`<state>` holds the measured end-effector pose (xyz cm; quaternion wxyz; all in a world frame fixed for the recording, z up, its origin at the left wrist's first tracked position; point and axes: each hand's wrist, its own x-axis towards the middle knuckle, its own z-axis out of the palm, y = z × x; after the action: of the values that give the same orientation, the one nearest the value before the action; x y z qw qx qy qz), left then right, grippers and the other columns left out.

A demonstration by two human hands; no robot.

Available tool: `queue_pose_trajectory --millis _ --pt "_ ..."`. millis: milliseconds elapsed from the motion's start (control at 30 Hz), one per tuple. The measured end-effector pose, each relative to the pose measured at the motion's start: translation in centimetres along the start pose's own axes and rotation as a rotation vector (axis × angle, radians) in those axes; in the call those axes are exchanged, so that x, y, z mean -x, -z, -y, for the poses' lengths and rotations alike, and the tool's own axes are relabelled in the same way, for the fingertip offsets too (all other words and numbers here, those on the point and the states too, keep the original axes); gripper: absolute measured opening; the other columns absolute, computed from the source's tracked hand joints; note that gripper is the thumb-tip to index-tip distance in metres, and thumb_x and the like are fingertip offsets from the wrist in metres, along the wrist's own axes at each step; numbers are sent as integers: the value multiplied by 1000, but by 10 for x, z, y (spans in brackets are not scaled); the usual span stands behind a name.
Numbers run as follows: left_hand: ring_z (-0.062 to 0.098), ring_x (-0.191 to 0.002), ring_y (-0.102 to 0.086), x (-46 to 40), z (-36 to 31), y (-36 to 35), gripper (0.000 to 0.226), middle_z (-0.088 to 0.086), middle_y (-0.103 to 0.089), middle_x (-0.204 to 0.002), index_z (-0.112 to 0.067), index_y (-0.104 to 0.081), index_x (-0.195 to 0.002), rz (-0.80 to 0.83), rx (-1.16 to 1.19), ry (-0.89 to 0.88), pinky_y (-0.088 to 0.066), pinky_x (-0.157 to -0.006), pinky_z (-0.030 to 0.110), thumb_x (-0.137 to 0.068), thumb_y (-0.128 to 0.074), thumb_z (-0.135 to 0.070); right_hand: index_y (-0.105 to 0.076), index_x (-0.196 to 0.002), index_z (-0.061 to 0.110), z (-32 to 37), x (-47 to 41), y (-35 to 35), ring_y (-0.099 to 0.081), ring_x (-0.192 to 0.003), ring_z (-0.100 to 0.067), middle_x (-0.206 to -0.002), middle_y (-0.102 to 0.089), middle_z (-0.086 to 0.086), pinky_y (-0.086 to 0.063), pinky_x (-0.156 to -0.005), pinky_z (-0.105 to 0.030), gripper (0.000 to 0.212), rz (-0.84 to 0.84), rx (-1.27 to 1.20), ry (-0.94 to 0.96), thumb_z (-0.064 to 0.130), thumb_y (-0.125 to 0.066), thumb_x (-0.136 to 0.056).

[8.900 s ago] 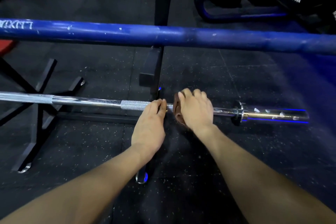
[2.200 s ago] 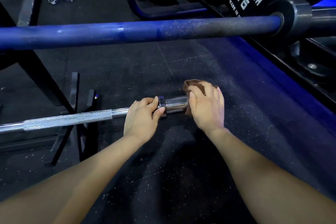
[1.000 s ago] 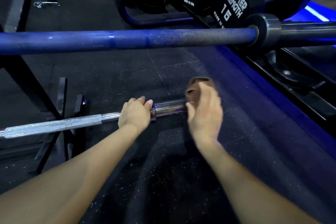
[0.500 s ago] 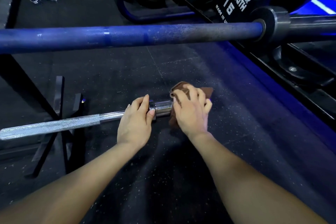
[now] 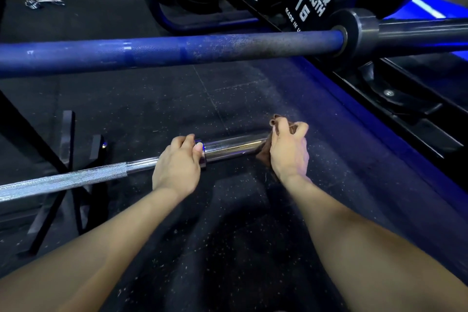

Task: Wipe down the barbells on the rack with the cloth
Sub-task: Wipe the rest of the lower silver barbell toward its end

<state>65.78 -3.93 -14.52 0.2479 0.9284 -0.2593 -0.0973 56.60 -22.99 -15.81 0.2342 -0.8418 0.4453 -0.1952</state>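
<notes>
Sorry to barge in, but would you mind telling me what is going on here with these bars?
A person is wiping the chrome barbell, the lower of two bars. The left hand grips it at the collar, steadying it, while the right hand holds a brown cloth bunched over the outer end of the sleeve. The blue barbell above shows pale, dusty patches along its shaft, and neither hand touches it.

Chrome barbell [image 5: 235, 145] end under cloth [image 5: 281, 124]

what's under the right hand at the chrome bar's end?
A brown cloth bunched in the right hand, over the tip of the chrome barbell sleeve. The sleeve's end face is covered.
</notes>
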Motion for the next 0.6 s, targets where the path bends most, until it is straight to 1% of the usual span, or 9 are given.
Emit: queue_pose_trajectory --millis 67,100,167,233,333,400,467,533,600 --pt "26 -129 -37 0 -3 3 49 5 -37 -143 -13 -34 -144 25 7 20 -28 -106 36 -102 -23 -36 -43 -110 32 -10 1 7 -47 -94 -29 -110 -31 5 -38 -84 -42 17 -21 -33 -72 39 -31 -100" --pt "27 -128 -37 0 -4 4 49 5 -38 -142 -12 -37 -142 33 14 28 -29 -105 36 -102 -23 -36 -43 -112 31 -14 5 11 -49 -95 -31 -113 -32 2 -40 -85 -42 16 -58 -2 -70 36 -34 -100" --pt "28 -127 -38 -1 -5 6 47 7 -40 -140 -10 -41 -138 47 31 44 -29 -104 36 -102 -23 -35 -45 -125 24 -15 17 17 -52 -97 -34 -123 -36 -9 -46 -85 -46 28 -180 97 22 29 -44 -98" --pt "28 -127 -38 -3 -5 6 47 7 -40 -140 -10 -41 -138 57 42 52 -28 -104 35 -103 -24 -35 -49 -130 19 -3 29 19 -54 -97 -34 -128 -42 -15 -49 -83 -47 40 -266 98 154 24 -58 -92" --pt "27 -127 -37 -4 -4 8 47 7 -40 -141 -12 -41 -139 69 52 61 -28 -104 35 -103 -24 -36 -57 -126 20 34 54 10 -52 -102 -32 -131 -46 -11 -51 -83 -43 45 -211 -12 275 23 -71 -82" --pt "28 -127 -38 -5 -3 7 46 8 -41 -140 -13 -40 -140 66 40 64 -28 -105 35 -103 -24 -36 -58 -126 24 56 71 -7 -47 -111 -32 -135 -45 -6 -50 -84 -42 43 -102 -39 389 29 -68 -84" --pt "28 -125 -39 -5 -1 6 46 9 -42 -139 -16 -38 -141 48 18 55 -29 -105 37 -102 -23 -35 -56 -131 29 67 82 -29 -39 -119 -27 -143 -41 -1 -47 -87 -38 39 21 -13 457 37 -54 -92" --pt "28 -122 -42 -8 -1 6 46 9 -45 -135 -18 -43 -139 33 6 55 -31 -103 37 -102 -21 -35 -61 -124 30 70 80 -44 -39 -112 -25 -139 -49 0 -49 -83 -38 39 -33 36 474 42 -43 -92" --pt "28 -121 -42 -11 -1 7 48 9 -48 -133 -17 -48 -133 34 -1 76 -31 -101 37 -103 -17 -35 -67 -113 30 67 69 -53 -41 -106 -22 -126 -59 0 -49 -78 -37 39 -138 98 488 43 -41 -87"
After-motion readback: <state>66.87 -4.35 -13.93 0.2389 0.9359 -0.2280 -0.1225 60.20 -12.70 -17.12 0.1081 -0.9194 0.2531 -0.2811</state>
